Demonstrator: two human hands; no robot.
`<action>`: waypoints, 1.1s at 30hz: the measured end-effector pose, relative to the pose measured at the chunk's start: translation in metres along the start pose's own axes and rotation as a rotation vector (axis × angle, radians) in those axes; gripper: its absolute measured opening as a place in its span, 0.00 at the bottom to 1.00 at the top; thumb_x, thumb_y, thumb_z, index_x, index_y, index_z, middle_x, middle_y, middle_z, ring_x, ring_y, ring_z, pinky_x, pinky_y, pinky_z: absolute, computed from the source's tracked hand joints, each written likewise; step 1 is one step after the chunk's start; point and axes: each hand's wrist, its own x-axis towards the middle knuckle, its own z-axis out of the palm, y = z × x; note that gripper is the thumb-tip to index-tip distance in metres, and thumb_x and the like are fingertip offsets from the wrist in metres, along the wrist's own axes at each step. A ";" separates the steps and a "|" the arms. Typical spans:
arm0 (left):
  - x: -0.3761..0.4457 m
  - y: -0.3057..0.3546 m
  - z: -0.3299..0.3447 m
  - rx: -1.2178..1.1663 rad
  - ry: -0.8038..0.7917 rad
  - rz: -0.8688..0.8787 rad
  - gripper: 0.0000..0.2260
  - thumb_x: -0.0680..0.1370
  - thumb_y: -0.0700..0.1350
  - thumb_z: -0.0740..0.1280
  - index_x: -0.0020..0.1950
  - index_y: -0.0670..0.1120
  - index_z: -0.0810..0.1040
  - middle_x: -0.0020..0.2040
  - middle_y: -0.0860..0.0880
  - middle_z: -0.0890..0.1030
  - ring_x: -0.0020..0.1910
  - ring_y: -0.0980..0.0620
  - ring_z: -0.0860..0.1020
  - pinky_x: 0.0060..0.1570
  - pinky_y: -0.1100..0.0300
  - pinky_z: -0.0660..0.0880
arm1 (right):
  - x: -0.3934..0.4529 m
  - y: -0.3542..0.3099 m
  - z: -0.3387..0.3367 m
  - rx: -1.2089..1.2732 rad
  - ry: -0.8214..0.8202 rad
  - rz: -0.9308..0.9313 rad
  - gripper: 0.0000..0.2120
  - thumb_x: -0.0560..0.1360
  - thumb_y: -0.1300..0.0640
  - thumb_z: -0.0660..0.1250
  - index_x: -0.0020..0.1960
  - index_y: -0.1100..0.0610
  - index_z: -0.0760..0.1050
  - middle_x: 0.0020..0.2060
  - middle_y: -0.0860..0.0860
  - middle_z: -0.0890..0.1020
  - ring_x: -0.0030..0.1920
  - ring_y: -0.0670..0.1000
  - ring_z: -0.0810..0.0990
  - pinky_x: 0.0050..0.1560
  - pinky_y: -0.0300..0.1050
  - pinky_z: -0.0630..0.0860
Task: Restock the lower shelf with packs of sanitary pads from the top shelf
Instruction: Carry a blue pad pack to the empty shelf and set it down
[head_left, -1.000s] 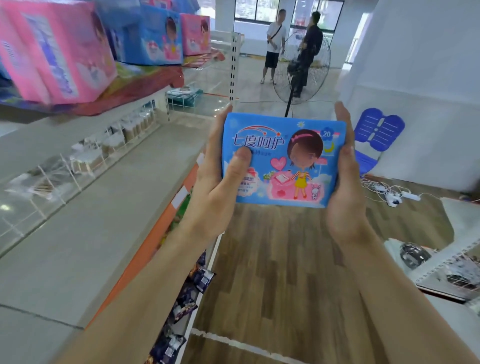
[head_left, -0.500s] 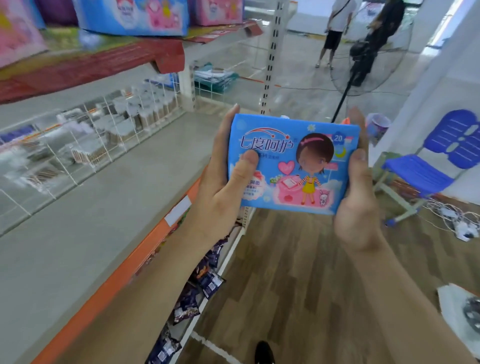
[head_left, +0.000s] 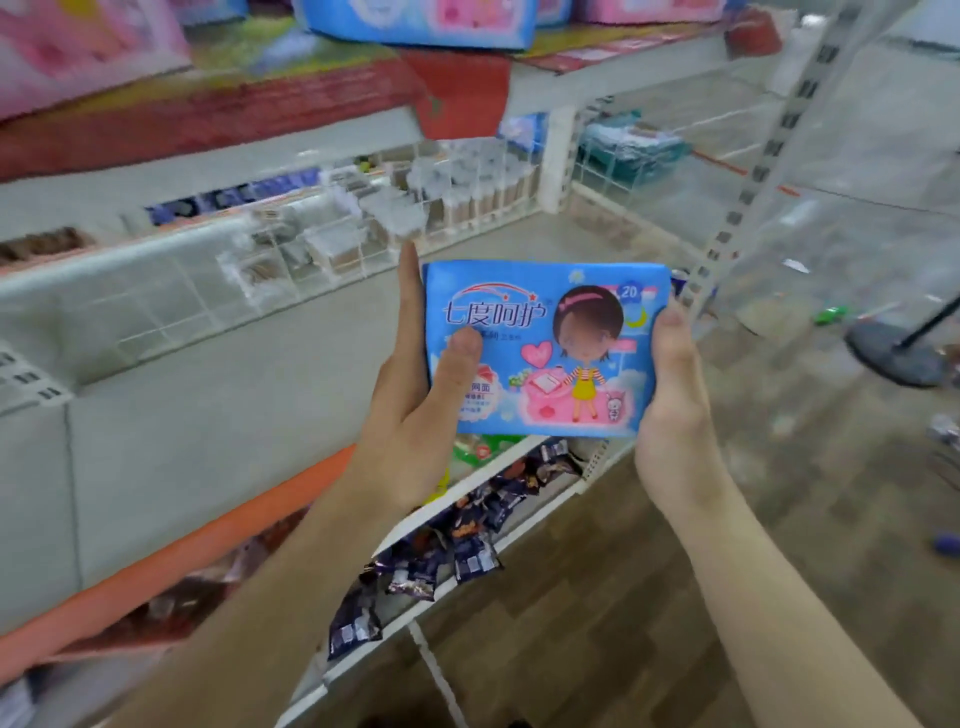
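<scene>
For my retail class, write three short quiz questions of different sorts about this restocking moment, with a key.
1. True or false: only one hand holds the blue pack.
2. Multiple choice: the left hand has its thumb on the pack's A) front B) back C) top edge.
3. Fill in: under the pack, the bottom shelf carries dark ____ packets.

Key: 1 false, the right hand grips the other side. 2 A. 3 snack.
</scene>
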 end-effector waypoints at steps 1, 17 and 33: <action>-0.002 -0.002 -0.009 0.014 0.043 -0.022 0.33 0.82 0.50 0.58 0.81 0.58 0.41 0.61 0.64 0.81 0.61 0.54 0.81 0.56 0.53 0.81 | 0.006 0.007 0.008 -0.003 -0.049 0.020 0.37 0.77 0.34 0.60 0.74 0.61 0.64 0.63 0.59 0.79 0.61 0.57 0.82 0.49 0.49 0.83; -0.034 -0.010 -0.208 0.215 0.236 -0.211 0.30 0.75 0.50 0.69 0.75 0.49 0.63 0.62 0.52 0.82 0.63 0.48 0.80 0.64 0.45 0.76 | 0.054 0.085 0.192 -0.100 -0.341 0.102 0.09 0.85 0.48 0.53 0.50 0.53 0.63 0.45 0.47 0.76 0.42 0.38 0.82 0.40 0.37 0.79; -0.029 -0.061 -0.288 0.447 0.427 -0.291 0.21 0.70 0.51 0.72 0.62 0.51 0.77 0.57 0.47 0.82 0.48 0.61 0.81 0.44 0.63 0.80 | 0.102 0.160 0.240 -0.430 -0.527 0.020 0.05 0.81 0.43 0.57 0.53 0.43 0.67 0.67 0.51 0.63 0.72 0.53 0.68 0.65 0.44 0.75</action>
